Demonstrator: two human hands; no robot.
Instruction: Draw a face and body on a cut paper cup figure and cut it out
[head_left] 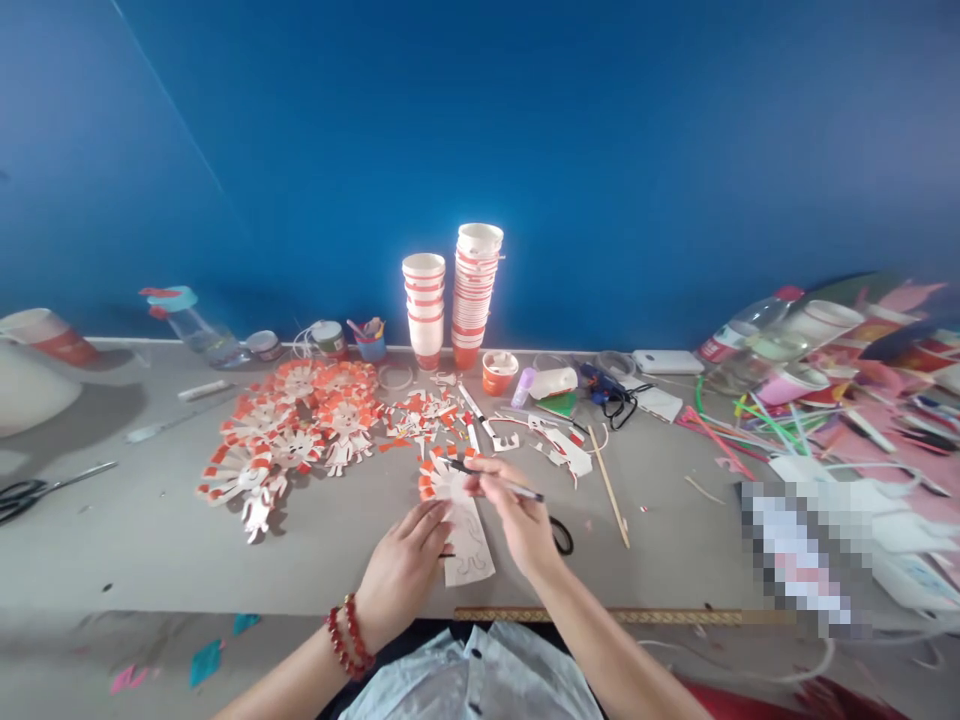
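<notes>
My right hand [521,515] is curled closed round a dark pen [517,488], thumb and fingers gripping the barrel, tip pointing left over an orange-tipped cut-out [433,478]; can't tell if the tip touches. My left hand [409,555] lies palm down, fingers together and slightly bent, at the left edge of a white paper [471,550]; can't tell if they pinch it or only press. Paper is on the table [330,580] between my hands, curvy lines drawn on it, the cut-out at its far end; can't tell if the two are joined. Red beads [349,637] round my left wrist. Black loop [562,537] just right of my right hand, rest of it hidden. Wooden stick [609,490] farther right. Beyond my hands: small red and white scraps [424,415], then a heap of orange and white cut-outs [300,410] to the left. Black-handled scissors [21,498] at the far left. Toward the back, a short cup [499,376] near two upright cup stacks, the left one [425,315] lower than the right one [476,300]. Glue gun [600,383] to their right, white box [667,361] beside it. Far right, a jumble with a red-capped bottle [750,325] lying tilted. Blue wall [480,130] behind everything.
</notes>
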